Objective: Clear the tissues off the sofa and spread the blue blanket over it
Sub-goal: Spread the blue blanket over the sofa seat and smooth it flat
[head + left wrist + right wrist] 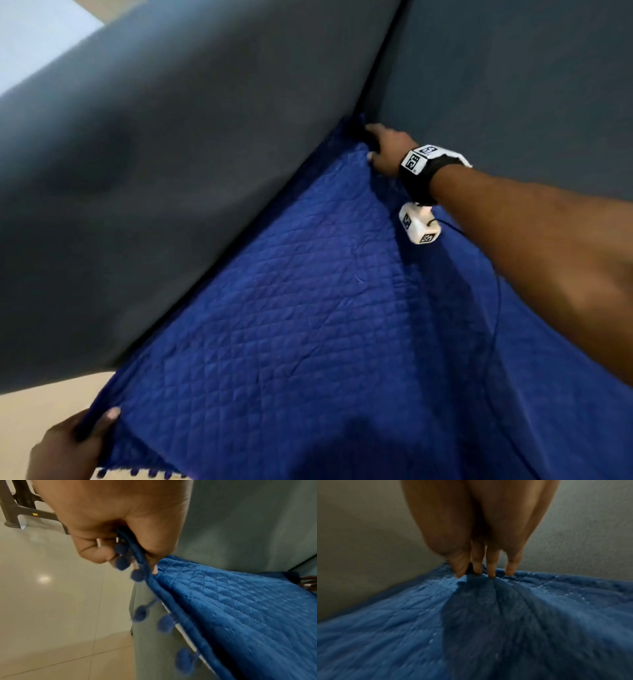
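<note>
Nearest the camera, the person's left hand (73, 442) grips the near corner of a quilted blue blanket (308, 325), fingers (96, 553) curled and thumb pressed down over the piped edge. Small blue pom-poms (139, 613) dangle from that edge, just beside the grey front face of the sofa (154, 188). Under the hand lies a glossy, pale tiled floor (51, 601), and the dark leg of a plastic chair (15, 511) stands farther back on it.

The blanket stretches away from this corner, taut across the sofa seat, its diamond stitching plain to see, with one edge lying along the sofa's grey armrest.

At the far end, the right hand (388, 150), with a black strap and a white marked tracker on its wrist, reaches into the corner where the armrest meets the backrest. Its fingertips (491, 573) point down and bunch the blanket's far edge, with folds fanning out from them.
</note>
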